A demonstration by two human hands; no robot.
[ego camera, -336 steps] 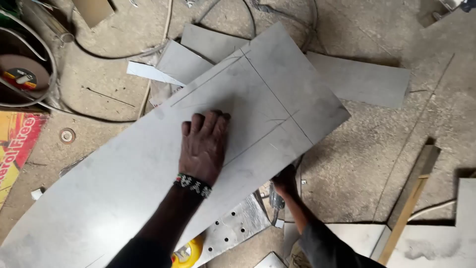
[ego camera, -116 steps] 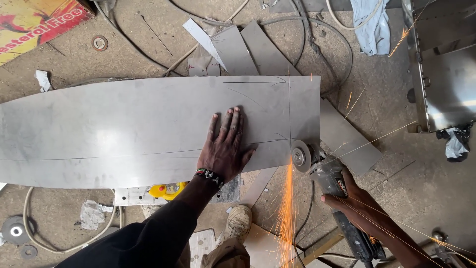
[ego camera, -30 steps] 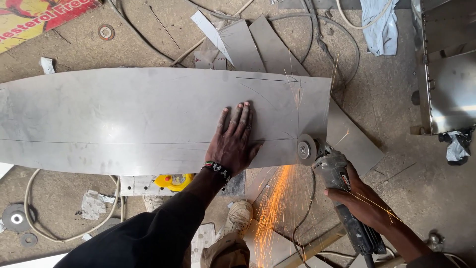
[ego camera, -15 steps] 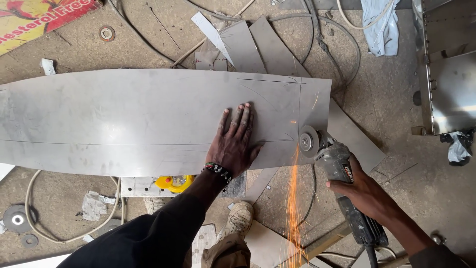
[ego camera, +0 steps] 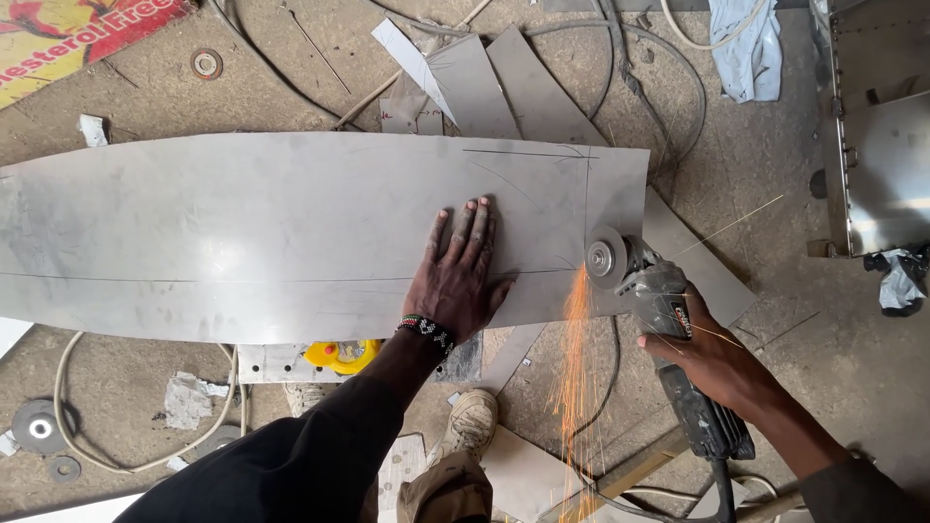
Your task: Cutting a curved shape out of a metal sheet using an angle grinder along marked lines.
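Dusty concrete workshop floor fills the view from above, littered with cables and offcuts. At 10 o'clock a red and yellow printed sheet (ego camera: 87, 34) is cut off by the frame edge. Across the middle lies a long grey metal sheet (ego camera: 242, 232), its left end running out of view at 9 o'clock. A yellow object (ego camera: 341, 353) peeks from under its lower edge, mostly hidden. Near centre the person's left hand (ego camera: 457, 276) presses flat on the sheet, fingers spread and straight, a beaded bracelet (ego camera: 426, 332) at the wrist. At 12 o'clock, grey metal offcuts (ego camera: 504, 92) fan out beyond the sheet. At 3 o'clock the right hand (ego camera: 712, 358) wraps closed around the body of an angle grinder (ego camera: 659, 310), whose disc meets the sheet's right end along a drawn line; orange sparks (ego camera: 576, 387) stream toward 6 o'clock. A steel box (ego camera: 877, 165) at 2 o'clock is cropped by the frame.
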